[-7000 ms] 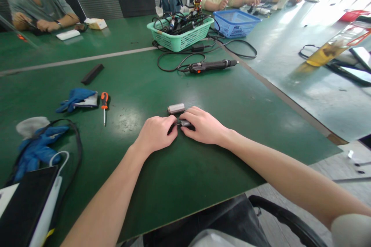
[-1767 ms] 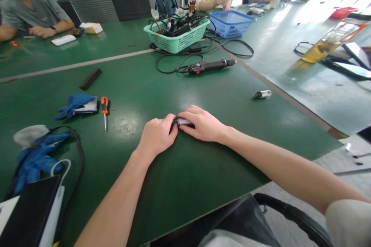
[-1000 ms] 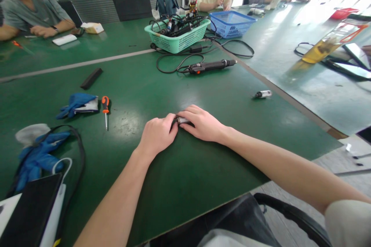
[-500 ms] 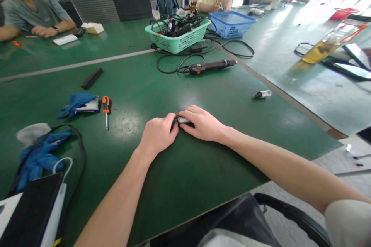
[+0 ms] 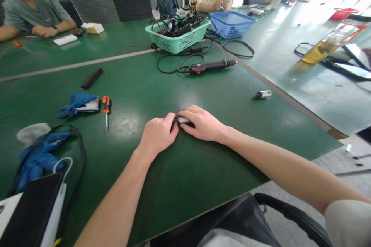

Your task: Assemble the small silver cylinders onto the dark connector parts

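My left hand [image 5: 158, 135] and my right hand [image 5: 203, 123] rest on the green table [image 5: 203, 96], fingers curled and meeting around a small dark and silver cylindrical part [image 5: 182, 120]. Both hands grip it, one at each end; most of it is hidden by my fingers. A small silver cylinder [image 5: 263, 93] lies alone to the right, near the table seam. An orange-handled screwdriver [image 5: 106, 109] lies to the left of my hands.
Blue gloves [image 5: 77, 103] and more gloves with a black cable [image 5: 40, 152] lie at left. A corded electric screwdriver [image 5: 210, 65], a green basket [image 5: 181, 32] of tools and a blue basket [image 5: 232, 23] sit farther back. Other people sit along the far edge.
Seven seconds ago a silver cylinder lay just beyond my hands; it now lies far to the right. In the last second my hands have hardly moved.
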### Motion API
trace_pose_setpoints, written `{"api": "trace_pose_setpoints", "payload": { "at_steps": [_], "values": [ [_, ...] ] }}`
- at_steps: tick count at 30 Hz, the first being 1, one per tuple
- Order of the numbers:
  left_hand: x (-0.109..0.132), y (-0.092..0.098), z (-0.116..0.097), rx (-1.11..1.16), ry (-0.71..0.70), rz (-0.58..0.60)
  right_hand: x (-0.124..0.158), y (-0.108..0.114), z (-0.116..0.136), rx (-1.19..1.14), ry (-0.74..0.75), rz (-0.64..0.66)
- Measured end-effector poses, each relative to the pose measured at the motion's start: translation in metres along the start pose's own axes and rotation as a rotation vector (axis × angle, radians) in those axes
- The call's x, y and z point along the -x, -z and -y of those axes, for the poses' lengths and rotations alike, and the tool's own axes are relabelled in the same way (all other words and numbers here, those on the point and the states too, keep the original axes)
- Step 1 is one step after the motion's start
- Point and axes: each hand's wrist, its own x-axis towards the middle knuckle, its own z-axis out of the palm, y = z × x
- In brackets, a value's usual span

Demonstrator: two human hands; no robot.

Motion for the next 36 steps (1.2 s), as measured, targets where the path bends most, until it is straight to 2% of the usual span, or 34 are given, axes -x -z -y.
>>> {"api": "trace_pose_setpoints", "payload": {
  "at_steps": [36],
  "values": [
    [-0.0001, -0.0003, -0.0004, -0.012, 0.008, -0.013, 0.0004, 0.0012, -0.0009, 0.029, -0.010, 0.001]
  ]
}}
